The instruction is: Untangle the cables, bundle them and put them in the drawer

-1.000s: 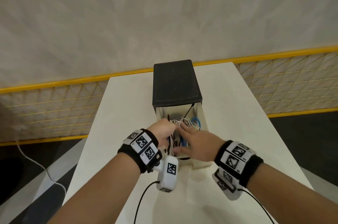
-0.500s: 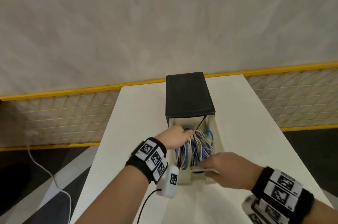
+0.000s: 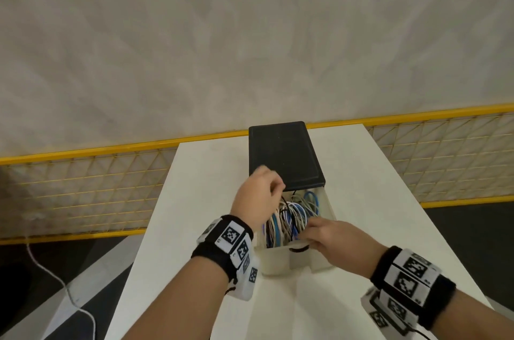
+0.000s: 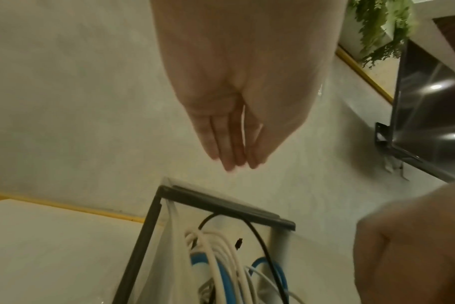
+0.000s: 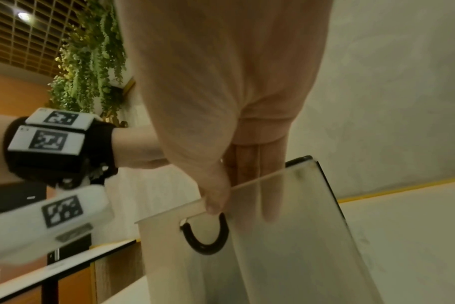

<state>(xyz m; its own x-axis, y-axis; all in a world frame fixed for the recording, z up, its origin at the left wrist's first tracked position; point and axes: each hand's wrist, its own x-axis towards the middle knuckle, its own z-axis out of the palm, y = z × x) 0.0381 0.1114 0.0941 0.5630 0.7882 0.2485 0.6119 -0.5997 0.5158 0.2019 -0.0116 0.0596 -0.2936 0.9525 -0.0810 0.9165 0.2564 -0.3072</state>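
A small cabinet with a black top (image 3: pixel 283 156) stands on the white table (image 3: pixel 375 200). Its translucent white drawer (image 3: pixel 281 259) is pulled out toward me. Coiled white, blue and black cables (image 3: pixel 292 214) fill it. My right hand (image 3: pixel 311 231) pinches the drawer's front wall (image 5: pixel 286 246), thumb on the rim above the black U-shaped handle (image 5: pixel 208 236), fingers inside. My left hand (image 3: pixel 279 186) hovers over the drawer's rear left corner. In the left wrist view its fingers (image 4: pixel 231 156) are straight and together, holding nothing, above the cables (image 4: pixel 221 267).
A yellow mesh fence (image 3: pixel 83 186) runs behind the table below a pale wall. A white cord (image 3: pixel 50 270) lies on the dark floor at the left. Bare tabletop lies on both sides of the cabinet and in front of the drawer.
My left hand has lifted out of the drawer and now hangs above its rear left. My right hand moved off the cables to the drawer's front wall and stays there.
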